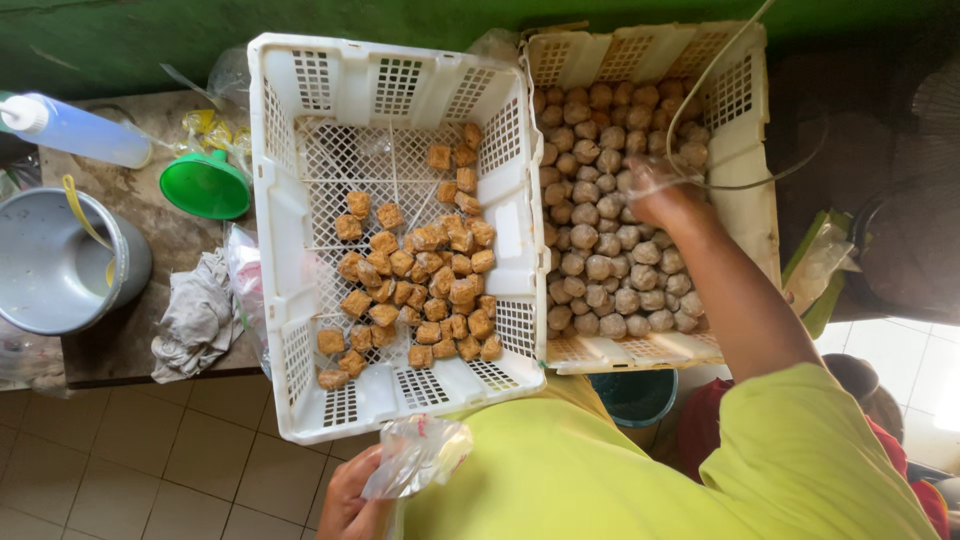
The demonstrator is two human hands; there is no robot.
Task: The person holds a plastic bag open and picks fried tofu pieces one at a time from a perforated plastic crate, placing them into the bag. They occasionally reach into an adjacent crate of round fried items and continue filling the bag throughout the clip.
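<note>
Head camera, looking steeply down, close over crates [390, 240] (single view).

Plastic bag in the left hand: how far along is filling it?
Done: nothing visibly packed; the clear plastic bag in the left hand looks empty.
In hand: the right hand is down among the round grey-brown balls in the right crate.
Left: the balls nearly fill that crate, and brown fried cubes cover part of the left crate.

The right hand [662, 195] reaches into the right crate [745, 190] of grey balls [600, 240]; the left hand [350, 500] pinches a clear plastic bag [415, 455] near the left crate [390, 75] of fried cubes [420, 290].
</note>
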